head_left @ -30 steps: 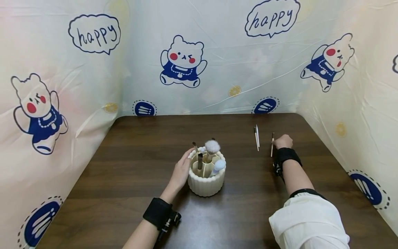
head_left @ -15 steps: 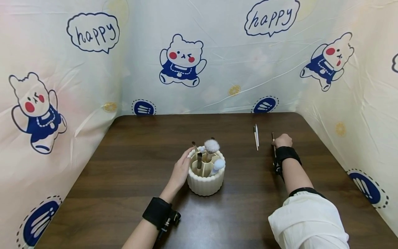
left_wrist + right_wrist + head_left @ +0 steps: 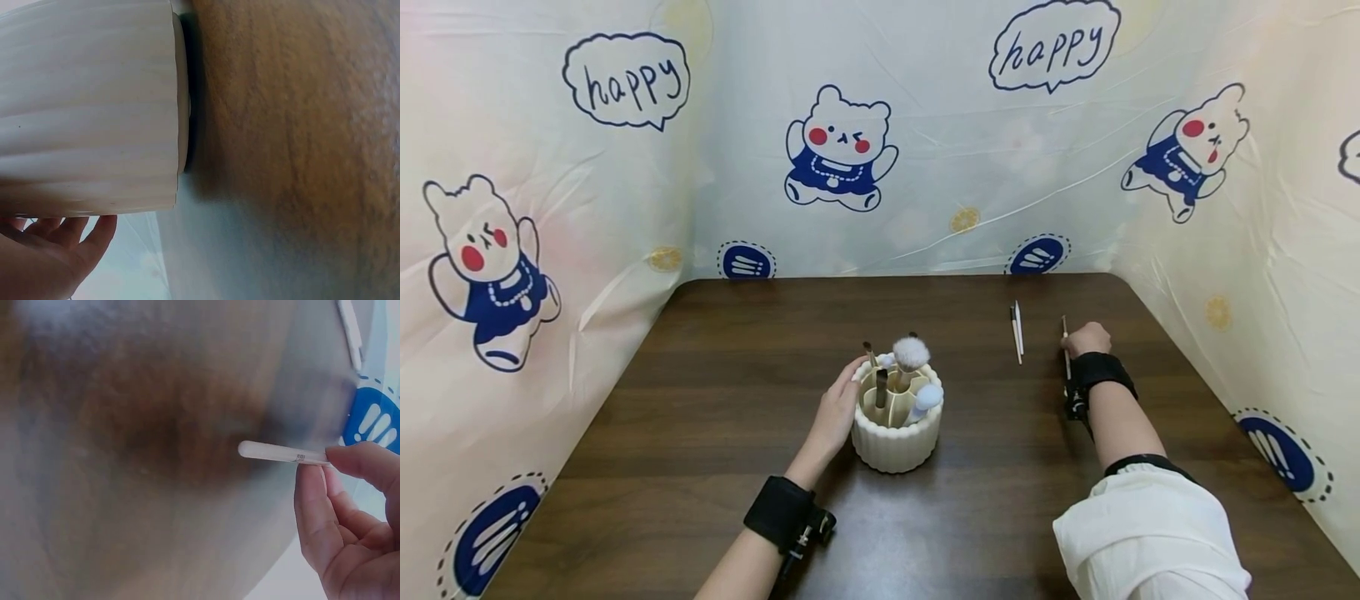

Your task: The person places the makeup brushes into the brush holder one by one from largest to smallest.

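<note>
A cream, ribbed brush holder (image 3: 895, 450) stands on the table with several makeup brushes upright in its compartments, among them a fluffy white-tipped brush (image 3: 912, 354). My left hand (image 3: 837, 412) rests against the holder's left side; in the left wrist view its fingertips (image 3: 103, 228) touch the ribbed wall. Over the right part of the table, my right hand (image 3: 1087, 339) pinches a slim makeup brush (image 3: 275, 452) between thumb and fingers. The pale, rounded handle end sticks out from the fingers, and it appears raised off the table.
Two thin light-coloured brushes (image 3: 1017, 333) lie side by side on the brown wooden table (image 3: 737, 392), left of my right hand. A printed cloth (image 3: 940, 167) with bear drawings hangs around the table's back and sides.
My right hand has taken hold of the slim brush, which lay on the table, and shifted slightly right with it. The left hand and the holder stay in place.
</note>
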`<state>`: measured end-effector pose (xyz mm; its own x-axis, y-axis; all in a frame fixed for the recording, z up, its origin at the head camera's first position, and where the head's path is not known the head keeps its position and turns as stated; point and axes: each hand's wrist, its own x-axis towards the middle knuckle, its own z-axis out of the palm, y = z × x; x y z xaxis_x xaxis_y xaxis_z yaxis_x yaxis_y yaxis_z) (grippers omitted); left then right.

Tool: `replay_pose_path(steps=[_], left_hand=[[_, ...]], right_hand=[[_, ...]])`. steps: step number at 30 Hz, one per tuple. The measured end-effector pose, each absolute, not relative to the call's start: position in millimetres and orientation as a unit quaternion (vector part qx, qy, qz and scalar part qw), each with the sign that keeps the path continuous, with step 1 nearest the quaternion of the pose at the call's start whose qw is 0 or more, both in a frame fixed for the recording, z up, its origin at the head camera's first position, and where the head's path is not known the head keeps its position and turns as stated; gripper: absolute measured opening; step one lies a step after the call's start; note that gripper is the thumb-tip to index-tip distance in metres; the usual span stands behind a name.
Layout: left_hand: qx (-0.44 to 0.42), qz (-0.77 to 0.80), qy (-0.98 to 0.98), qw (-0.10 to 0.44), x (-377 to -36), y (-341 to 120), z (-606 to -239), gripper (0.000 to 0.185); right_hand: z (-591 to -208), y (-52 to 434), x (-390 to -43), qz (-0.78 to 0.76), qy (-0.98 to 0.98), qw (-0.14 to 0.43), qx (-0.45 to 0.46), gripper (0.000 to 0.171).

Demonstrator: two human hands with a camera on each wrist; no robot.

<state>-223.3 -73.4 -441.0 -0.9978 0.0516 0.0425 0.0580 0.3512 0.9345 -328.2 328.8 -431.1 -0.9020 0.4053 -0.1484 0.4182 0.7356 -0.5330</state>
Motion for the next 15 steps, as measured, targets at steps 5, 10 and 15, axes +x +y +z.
replay_pose_path(steps=[5, 10, 15], left_hand=[[-0.034, -0.570, -0.821, 0.004, -223, -73, -441, 0.046], [-0.035, -0.573, -0.819, 0.000, -223, -73, -440, 0.046], [-0.035, -0.572, -0.820, 0.001, -222, -73, -440, 0.046]], right_hand=[[-425, 330, -332, -0.288, 0.931, 0.004, 0.223, 0.045], [-416, 327, -338, -0.298, 0.926, -0.013, 0.230, 0.042], [-404, 319, -340, -0.309, 0.929, -0.047, 0.200, 0.036]])
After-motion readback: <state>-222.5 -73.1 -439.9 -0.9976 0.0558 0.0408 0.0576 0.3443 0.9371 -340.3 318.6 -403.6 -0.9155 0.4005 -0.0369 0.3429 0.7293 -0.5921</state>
